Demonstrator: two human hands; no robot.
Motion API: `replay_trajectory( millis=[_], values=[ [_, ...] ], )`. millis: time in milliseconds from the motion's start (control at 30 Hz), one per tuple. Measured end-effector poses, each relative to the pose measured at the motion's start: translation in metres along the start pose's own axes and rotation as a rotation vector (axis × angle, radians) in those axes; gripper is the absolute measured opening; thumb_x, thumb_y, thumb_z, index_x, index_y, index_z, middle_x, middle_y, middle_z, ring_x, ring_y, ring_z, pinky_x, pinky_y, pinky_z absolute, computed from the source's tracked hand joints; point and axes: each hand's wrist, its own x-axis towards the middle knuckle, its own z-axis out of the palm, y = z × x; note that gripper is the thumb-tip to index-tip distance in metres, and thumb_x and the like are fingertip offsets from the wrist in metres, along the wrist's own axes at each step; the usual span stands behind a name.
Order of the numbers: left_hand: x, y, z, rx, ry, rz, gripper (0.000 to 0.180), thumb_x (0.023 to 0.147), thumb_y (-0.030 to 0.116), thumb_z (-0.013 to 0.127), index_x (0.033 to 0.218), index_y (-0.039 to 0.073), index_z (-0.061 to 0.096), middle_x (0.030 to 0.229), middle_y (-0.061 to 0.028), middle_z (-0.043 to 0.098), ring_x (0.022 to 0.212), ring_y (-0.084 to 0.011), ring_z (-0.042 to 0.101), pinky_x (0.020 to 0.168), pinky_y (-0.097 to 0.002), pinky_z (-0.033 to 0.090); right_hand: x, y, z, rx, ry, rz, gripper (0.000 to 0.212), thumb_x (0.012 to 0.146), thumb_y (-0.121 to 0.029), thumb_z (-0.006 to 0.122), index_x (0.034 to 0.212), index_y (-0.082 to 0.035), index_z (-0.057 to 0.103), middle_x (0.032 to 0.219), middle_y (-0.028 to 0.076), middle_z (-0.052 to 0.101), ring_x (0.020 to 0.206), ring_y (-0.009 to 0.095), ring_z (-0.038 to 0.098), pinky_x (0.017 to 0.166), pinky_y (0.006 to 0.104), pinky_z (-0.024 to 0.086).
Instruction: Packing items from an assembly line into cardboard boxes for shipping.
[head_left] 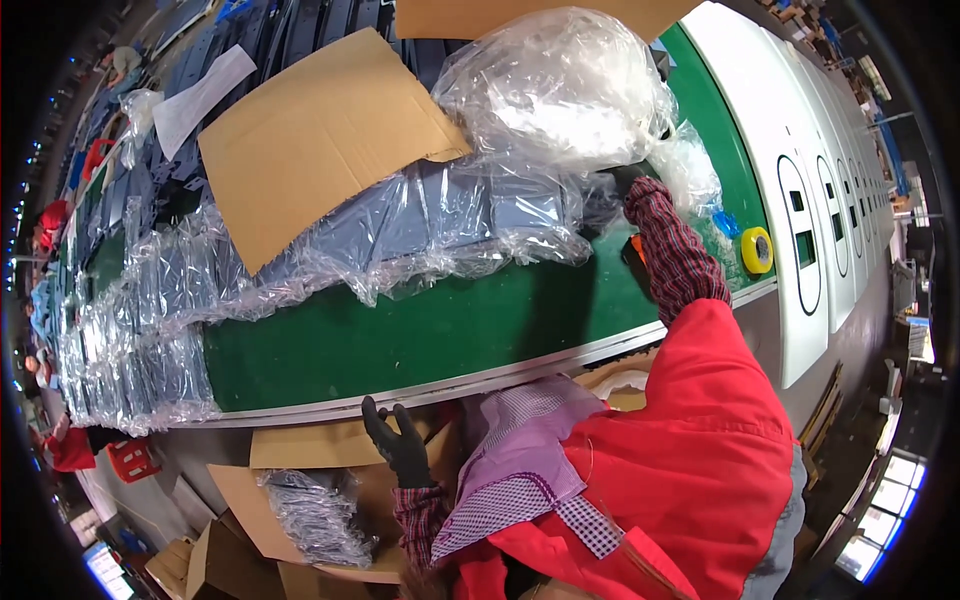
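Note:
My left hand (400, 445), in a black glove, is at the table's front edge above an open cardboard box (235, 500). Its visible fingers are apart and hold nothing. My right arm reaches across the green table (430, 340). The gloved right hand (627, 180) is beside a large clear plastic bag (560, 95) and the end of a row of plastic-wrapped grey-blue panels (450, 210); its fingers are hidden. A smaller crumpled clear bag (688, 175) lies just right of that hand. An orange-and-black object (637, 250) is partly covered by my right sleeve.
A cardboard sheet (320, 140) covers part of the wrapped panels. Yellow tape (757, 250) stands at the table's right end, near tall white panels (790, 180). Wrapped parts (320, 515) fill the box below. A red basket (133, 460) is at lower left.

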Motion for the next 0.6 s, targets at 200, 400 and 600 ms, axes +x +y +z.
replay_trajectory(
  millis=[200, 400, 600],
  values=[
    [-0.004, 0.001, -0.005, 0.019, 0.015, -0.011, 0.054, 0.09, 0.024, 0.053, 0.133, -0.004, 0.036, 0.123, -0.0197, 0.048, 0.099, -0.0281, 0.05, 0.091, -0.0374, 0.04, -0.022, -0.007, -0.01, 0.188, -0.045, 0.297, 0.044, 0.088, -0.03, 0.05, 0.129, -0.013, 0.052, 0.126, 0.01, 0.056, 0.109, 0.026, 0.055, 0.092, 0.037, 0.044],
    [-0.005, -0.012, -0.006, 0.026, 0.037, 0.023, 0.054, 0.09, 0.024, 0.052, 0.133, -0.004, 0.036, 0.118, -0.0188, 0.05, 0.098, -0.0279, 0.05, 0.089, -0.037, 0.04, -0.031, 0.0, -0.022, 0.301, -0.09, 0.465, 0.044, 0.088, -0.03, 0.049, 0.128, -0.013, 0.052, 0.126, 0.009, 0.056, 0.108, 0.025, 0.055, 0.092, 0.0376, 0.044],
    [-0.008, 0.004, -0.008, 0.001, 0.057, 0.009, 0.054, 0.089, 0.024, 0.052, 0.133, -0.004, 0.036, 0.119, -0.0187, 0.049, 0.099, -0.0281, 0.05, 0.089, -0.0369, 0.04, 0.013, 0.01, -0.001, 0.234, -0.24, 0.327, 0.045, 0.087, -0.035, 0.05, 0.125, -0.012, 0.054, 0.121, 0.01, 0.058, 0.104, 0.026, 0.057, 0.088, 0.0377, 0.045]
  ],
)
